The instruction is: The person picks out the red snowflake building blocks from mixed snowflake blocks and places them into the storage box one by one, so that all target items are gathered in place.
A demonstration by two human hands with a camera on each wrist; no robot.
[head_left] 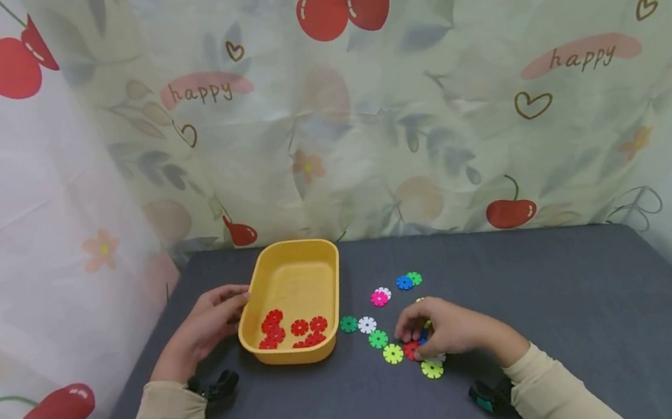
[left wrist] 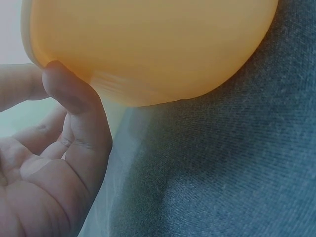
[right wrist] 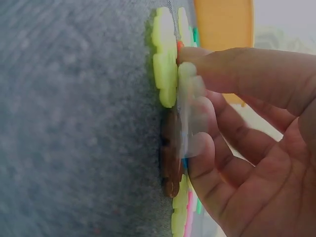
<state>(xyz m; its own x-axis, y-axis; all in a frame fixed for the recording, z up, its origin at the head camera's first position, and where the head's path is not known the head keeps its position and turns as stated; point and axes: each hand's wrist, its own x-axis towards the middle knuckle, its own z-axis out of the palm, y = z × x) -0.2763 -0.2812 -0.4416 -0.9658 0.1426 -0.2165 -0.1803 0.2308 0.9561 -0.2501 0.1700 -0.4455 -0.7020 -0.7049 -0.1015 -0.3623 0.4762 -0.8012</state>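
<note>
In the head view my left hand (head_left: 212,319) is at the left side of a yellow plastic tray (head_left: 295,278). Thumb and forefinger pinch its rim in the left wrist view. Several red snowflake discs (head_left: 273,327) lie in the tray's near end. My right hand (head_left: 450,327) is low over loose discs on the table, fingers curled, thumb and fingertips at a red snowflake disc (head_left: 411,351). Yellow-green discs (right wrist: 164,57), a brown disc (right wrist: 171,153) and a whitish translucent disc (right wrist: 191,113) stand out beside these fingers in the right wrist view; the hand partly hides others.
Left of my right hand lie green discs (head_left: 378,338), a white disc (head_left: 367,325) and a yellow disc (head_left: 392,353). Farther back are a pink disc (head_left: 379,297) and a blue disc (head_left: 404,282). A printed curtain (head_left: 426,120) rises behind the dark table (head_left: 578,305).
</note>
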